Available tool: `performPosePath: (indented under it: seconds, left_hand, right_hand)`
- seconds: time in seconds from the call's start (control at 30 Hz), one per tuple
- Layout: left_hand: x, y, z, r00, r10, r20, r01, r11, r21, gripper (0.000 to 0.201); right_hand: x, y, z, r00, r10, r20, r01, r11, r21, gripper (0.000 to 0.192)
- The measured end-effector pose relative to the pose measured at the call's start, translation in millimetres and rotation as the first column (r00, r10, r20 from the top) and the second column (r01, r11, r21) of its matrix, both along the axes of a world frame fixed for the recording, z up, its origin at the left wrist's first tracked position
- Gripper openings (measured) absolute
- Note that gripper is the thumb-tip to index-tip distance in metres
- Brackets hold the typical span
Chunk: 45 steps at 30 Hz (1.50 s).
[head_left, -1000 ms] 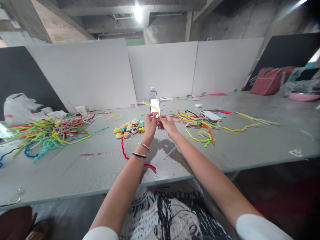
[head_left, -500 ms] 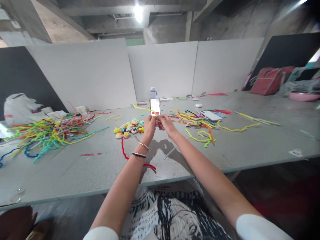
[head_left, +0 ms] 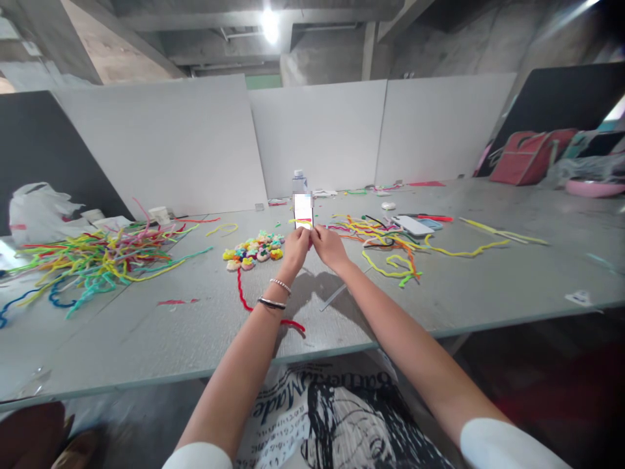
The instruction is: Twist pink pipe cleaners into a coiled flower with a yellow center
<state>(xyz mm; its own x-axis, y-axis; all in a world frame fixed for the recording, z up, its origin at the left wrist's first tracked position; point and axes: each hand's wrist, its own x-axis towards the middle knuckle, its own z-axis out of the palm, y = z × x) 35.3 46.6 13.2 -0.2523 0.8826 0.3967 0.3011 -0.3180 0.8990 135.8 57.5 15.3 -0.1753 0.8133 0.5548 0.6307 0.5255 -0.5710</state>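
Observation:
My left hand [head_left: 295,249] and my right hand [head_left: 327,246] meet above the table, fingers closed together on a yellow pipe cleaner [head_left: 300,222]. A short piece of it shows above the fingertips; the rest is hidden by my hands. Just behind them stands a phone [head_left: 303,204] with a lit screen. Left of my left hand lies a cluster of small, colourful pipe-cleaner flowers [head_left: 254,250]. A red pipe cleaner [head_left: 241,291] runs from near the cluster and passes under my left forearm.
A heap of mixed pipe cleaners [head_left: 112,251] lies at the left, a smaller pile [head_left: 375,233] at the right. Farther right are a white phone-like slab [head_left: 414,225] and a red bag [head_left: 525,159]. A bottle [head_left: 299,180] stands behind the phone. White panels [head_left: 317,133] close off the back.
The yellow pipe cleaner's long end, which stretched out to the left, has been drawn in, leaving a short piece showing. My hands have come closer together.

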Motion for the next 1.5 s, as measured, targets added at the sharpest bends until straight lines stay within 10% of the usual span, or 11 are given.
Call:
performPosePath:
  seconds: [0.47,0.97,1.5]
  left_hand:
    - [4,-3,5.7,0.924,-0.299,0.238,0.292,0.954,0.065,0.039]
    - [1,5,0.4,0.98,-0.111,0.168,0.118,0.993,-0.029,0.031]
    - [0,7,-1.1,0.995,-0.067,0.079,0.064,0.997,0.042,0.033]
  right_hand:
    - [-3,8,-0.1,0.899,0.136,-0.416,-0.153,0.988,-0.01,0.031]
    - [-7,13,-3.4,0.763,0.247,-0.597,-0.441,0.874,-0.203,0.029]
    - [-5,12,-3.0,0.792,0.107,-0.601,-0.254,0.953,-0.165,0.05]
